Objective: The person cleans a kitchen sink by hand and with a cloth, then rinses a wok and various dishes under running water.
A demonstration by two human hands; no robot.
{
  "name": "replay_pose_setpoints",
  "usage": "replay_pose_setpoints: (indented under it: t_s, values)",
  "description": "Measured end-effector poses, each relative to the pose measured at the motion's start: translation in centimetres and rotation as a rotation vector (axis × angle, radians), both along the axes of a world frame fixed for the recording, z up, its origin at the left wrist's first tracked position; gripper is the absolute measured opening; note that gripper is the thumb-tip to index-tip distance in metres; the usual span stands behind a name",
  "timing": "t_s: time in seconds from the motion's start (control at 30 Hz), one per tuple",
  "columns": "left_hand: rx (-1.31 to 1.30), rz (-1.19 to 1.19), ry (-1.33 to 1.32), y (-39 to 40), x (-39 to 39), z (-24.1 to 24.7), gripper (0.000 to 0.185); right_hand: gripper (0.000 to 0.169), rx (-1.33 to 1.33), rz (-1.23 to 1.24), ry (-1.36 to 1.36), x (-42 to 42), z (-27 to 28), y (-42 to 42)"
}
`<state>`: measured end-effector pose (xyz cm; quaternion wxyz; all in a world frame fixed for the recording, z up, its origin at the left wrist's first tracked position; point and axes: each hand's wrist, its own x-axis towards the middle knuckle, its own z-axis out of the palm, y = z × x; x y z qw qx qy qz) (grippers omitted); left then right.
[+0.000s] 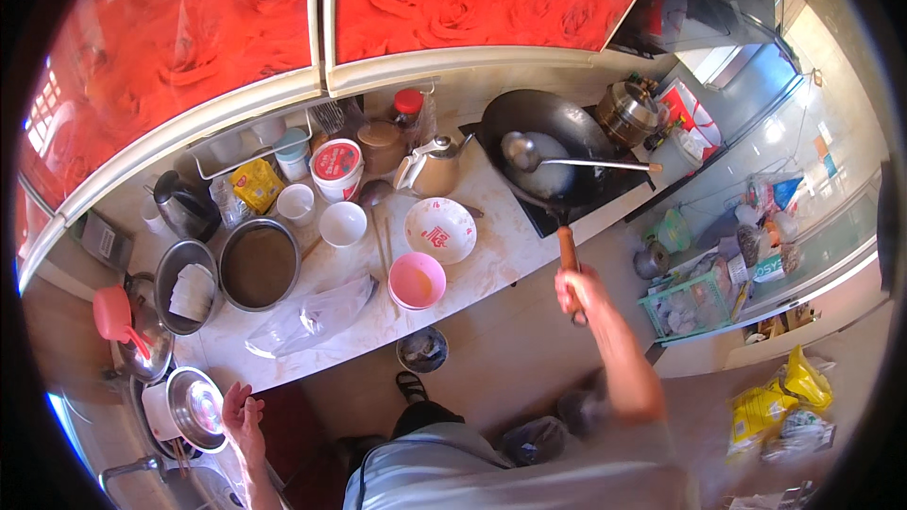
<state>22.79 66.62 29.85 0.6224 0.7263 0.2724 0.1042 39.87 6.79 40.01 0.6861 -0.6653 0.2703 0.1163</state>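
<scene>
In the head view my right hand (579, 289) grips the wooden handle (567, 248) of a black wok (521, 108) on the stove. Whitish liquid lies in the wok, and a metal ladle (523, 153) rests across it with its handle over the right rim. At lower left my left hand (243, 416) is raised, fingers apart, beside a shiny metal bowl (195, 409); whether they touch is unclear. Between the hands, a pink bowl (417, 280) with some yellowish liquid stands at the counter's edge, near a white bowl with red markings (453, 225).
The counter (496, 255) also bears a kettle (432, 168), a lidded white tub (337, 168), a round metal pan (259, 265) and a clear plastic bag (312, 322). A metal pot (626, 113) stands right of the wok. A bin (422, 350) sits on the floor below the counter.
</scene>
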Motion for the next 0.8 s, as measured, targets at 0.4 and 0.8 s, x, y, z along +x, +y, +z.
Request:
replay_pose_setpoints:
  t_s: [0.4, 0.8]
  values:
    - [-0.326, -0.59, 0.12, -4.3, -1.0, 7.6, 0.022, 0.019, 0.159, 0.58, 0.171, -13.9, 6.8, 11.9]
    - [-0.595, -0.739, 0.109, -3.4, -11.8, 4.8, 0.068, 0.016, 0.033, 1.568, 0.132, -11.1, 3.0, 32.3]
